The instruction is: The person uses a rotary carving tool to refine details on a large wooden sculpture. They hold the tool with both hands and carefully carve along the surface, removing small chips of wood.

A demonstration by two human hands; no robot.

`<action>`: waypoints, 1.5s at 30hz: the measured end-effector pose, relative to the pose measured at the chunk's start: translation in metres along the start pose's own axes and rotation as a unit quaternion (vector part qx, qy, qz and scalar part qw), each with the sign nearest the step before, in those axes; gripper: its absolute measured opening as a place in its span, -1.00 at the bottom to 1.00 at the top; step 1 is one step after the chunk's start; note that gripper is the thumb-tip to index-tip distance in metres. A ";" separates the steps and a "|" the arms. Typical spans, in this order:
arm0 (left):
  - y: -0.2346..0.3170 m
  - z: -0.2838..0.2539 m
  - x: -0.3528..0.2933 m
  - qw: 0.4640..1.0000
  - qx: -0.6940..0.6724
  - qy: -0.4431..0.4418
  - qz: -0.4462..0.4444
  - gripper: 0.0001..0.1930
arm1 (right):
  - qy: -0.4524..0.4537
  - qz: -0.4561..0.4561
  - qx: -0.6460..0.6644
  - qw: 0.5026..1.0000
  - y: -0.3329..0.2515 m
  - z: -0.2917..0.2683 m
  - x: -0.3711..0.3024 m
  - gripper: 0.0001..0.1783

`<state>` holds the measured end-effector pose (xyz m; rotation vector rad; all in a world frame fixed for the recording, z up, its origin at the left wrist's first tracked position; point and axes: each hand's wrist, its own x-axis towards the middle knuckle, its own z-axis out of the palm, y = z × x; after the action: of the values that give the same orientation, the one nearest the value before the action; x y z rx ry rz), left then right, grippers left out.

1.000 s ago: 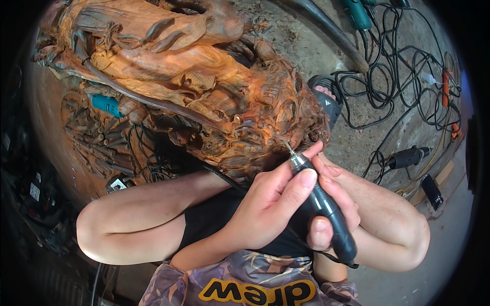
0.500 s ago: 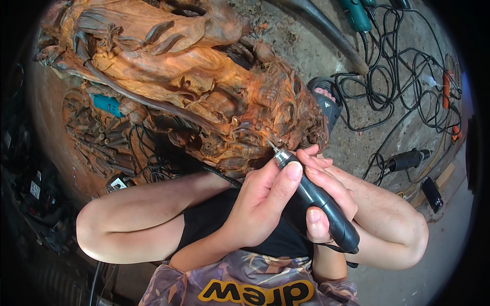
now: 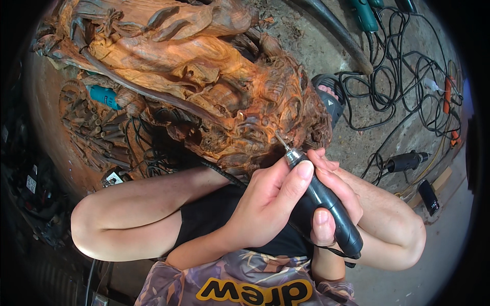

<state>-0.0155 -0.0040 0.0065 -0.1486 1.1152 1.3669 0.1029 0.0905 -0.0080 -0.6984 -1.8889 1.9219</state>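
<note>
Both hands are closed around a black electric rotary tool [image 3: 331,204] with a silver collar and a thin metal bit. My left hand [image 3: 268,199] grips it near the collar, its thumb pressed along the top. Wrapped around the barrel from the other side is my right hand [image 3: 343,186], with its thumb on the near side. The bit points away from me and its tip is at the surface of a large, knotty orange-brown wood carving [image 3: 204,56]; whether it touches, I cannot tell. Folds, hollows and twisted ridges cover the carving.
Tangled black cables [image 3: 383,89] lie on the floor at right, near a teal power tool [image 3: 363,18] and a black tool [image 3: 407,161]. A phone [image 3: 429,196] rests at far right. Many small carving bits or rods [image 3: 97,135] and another teal tool [image 3: 104,97] sit at left.
The rotary tool and both hands have shifted slightly to the right, and the bit's tip now sits a little farther right and away on the carving. The grip is unchanged.
</note>
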 end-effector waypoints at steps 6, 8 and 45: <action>-0.011 -0.010 0.004 0.998 0.003 -0.012 0.068 -0.51 | -0.018 -0.006 -0.036 0.999 -0.005 0.003 0.006 -0.44; -0.013 -0.011 0.004 0.996 0.001 -0.015 0.082 -0.54 | -0.017 -0.014 -0.047 0.999 -0.005 0.005 0.008 -0.44; 0.006 -0.026 0.000 0.994 -0.049 -0.093 0.018 -0.22 | -0.058 0.060 -0.289 0.954 -0.066 0.042 0.020 -0.45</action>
<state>-0.0346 -0.0202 -0.0040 -0.0704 0.8987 1.4380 0.0566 0.0708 0.0552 -0.8935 -2.5728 1.4893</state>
